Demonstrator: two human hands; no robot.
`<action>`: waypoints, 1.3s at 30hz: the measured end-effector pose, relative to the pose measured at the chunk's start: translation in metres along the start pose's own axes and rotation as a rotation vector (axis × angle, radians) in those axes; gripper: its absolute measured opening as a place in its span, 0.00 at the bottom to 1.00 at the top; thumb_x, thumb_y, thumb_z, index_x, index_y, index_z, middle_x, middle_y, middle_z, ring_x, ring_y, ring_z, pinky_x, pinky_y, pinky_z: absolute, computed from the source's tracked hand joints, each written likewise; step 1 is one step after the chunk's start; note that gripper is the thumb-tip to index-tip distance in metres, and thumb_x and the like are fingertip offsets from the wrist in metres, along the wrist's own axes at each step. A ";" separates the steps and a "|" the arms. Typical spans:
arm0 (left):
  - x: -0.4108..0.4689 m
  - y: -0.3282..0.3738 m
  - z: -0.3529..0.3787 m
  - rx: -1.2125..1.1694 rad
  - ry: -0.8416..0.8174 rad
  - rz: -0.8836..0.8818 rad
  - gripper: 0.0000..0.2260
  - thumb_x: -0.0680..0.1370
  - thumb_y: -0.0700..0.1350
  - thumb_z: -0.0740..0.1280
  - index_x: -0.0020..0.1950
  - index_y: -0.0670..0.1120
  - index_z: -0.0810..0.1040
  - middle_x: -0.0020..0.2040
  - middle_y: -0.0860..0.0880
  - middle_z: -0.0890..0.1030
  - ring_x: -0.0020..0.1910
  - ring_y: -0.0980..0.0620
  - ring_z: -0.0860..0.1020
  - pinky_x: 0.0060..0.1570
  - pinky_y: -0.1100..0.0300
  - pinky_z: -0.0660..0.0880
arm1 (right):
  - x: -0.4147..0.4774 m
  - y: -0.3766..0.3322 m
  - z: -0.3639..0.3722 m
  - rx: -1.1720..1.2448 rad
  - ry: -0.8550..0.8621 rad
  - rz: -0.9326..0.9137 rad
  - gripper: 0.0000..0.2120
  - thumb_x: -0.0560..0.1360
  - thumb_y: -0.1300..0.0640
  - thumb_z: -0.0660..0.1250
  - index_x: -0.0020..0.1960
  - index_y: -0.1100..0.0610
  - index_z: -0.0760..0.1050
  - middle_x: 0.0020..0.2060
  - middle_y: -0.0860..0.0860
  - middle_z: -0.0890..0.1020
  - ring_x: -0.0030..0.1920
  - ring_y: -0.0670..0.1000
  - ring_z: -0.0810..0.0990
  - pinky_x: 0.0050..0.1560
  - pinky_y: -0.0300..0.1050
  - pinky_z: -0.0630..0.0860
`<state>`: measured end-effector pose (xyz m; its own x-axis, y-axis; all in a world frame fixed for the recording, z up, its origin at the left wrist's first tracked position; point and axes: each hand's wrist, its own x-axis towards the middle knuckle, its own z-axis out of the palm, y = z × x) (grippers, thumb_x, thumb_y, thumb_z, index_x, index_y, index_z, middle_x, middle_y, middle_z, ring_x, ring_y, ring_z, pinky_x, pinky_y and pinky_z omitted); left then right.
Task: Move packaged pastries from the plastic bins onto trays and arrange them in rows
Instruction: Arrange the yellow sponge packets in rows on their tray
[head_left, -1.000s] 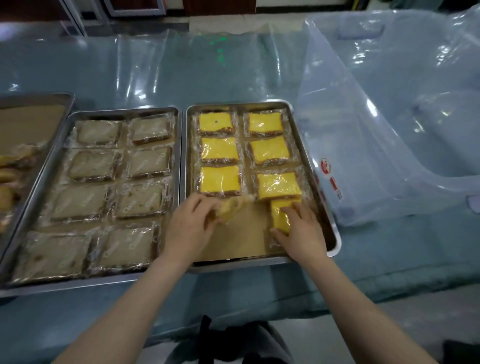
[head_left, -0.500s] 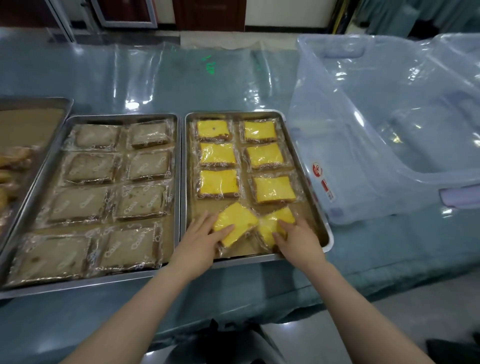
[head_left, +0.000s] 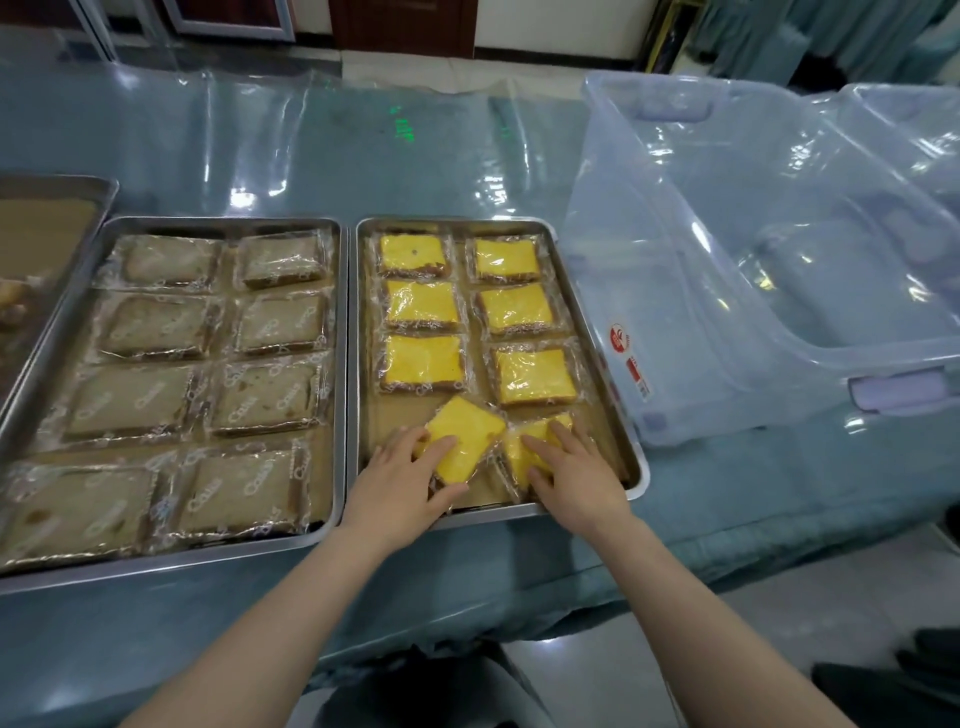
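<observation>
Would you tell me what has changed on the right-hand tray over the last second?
The left hand turned the left pastry yellow side up, laying it tilted in the near row. The right hand swung the right pastry askew. The six rowed pastries stayed put.

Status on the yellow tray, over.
Left hand pinches tilted yellow pastry. Right hand flat on front-right pastry. Six others in rows. Nothing in the way.
</observation>
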<state>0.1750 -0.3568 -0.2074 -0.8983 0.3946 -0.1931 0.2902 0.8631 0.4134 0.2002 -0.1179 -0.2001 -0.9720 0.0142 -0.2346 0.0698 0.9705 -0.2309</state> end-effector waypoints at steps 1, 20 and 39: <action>0.001 0.001 0.000 0.012 0.023 -0.023 0.28 0.75 0.66 0.57 0.73 0.59 0.59 0.72 0.50 0.59 0.71 0.47 0.60 0.64 0.49 0.66 | -0.001 0.000 0.001 -0.001 0.015 0.034 0.22 0.80 0.44 0.55 0.73 0.43 0.63 0.76 0.51 0.57 0.77 0.56 0.48 0.74 0.52 0.52; -0.003 0.003 0.000 -0.215 0.162 -0.004 0.10 0.80 0.41 0.59 0.56 0.50 0.77 0.76 0.49 0.60 0.76 0.49 0.49 0.72 0.57 0.44 | 0.010 -0.021 -0.009 0.036 -0.054 0.226 0.27 0.76 0.38 0.57 0.74 0.44 0.61 0.77 0.52 0.52 0.76 0.61 0.43 0.72 0.65 0.42; -0.014 0.000 -0.034 -0.215 0.289 -0.156 0.27 0.80 0.45 0.59 0.77 0.51 0.54 0.76 0.53 0.58 0.75 0.56 0.50 0.70 0.60 0.52 | 0.059 -0.078 -0.026 0.232 0.183 -0.287 0.18 0.78 0.51 0.62 0.66 0.53 0.72 0.61 0.49 0.76 0.62 0.49 0.72 0.62 0.44 0.69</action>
<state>0.1765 -0.3733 -0.1742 -0.9909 0.1326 -0.0225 0.0949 0.8080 0.5815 0.1316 -0.1865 -0.1709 -0.9817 -0.1869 0.0372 -0.1819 0.8613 -0.4744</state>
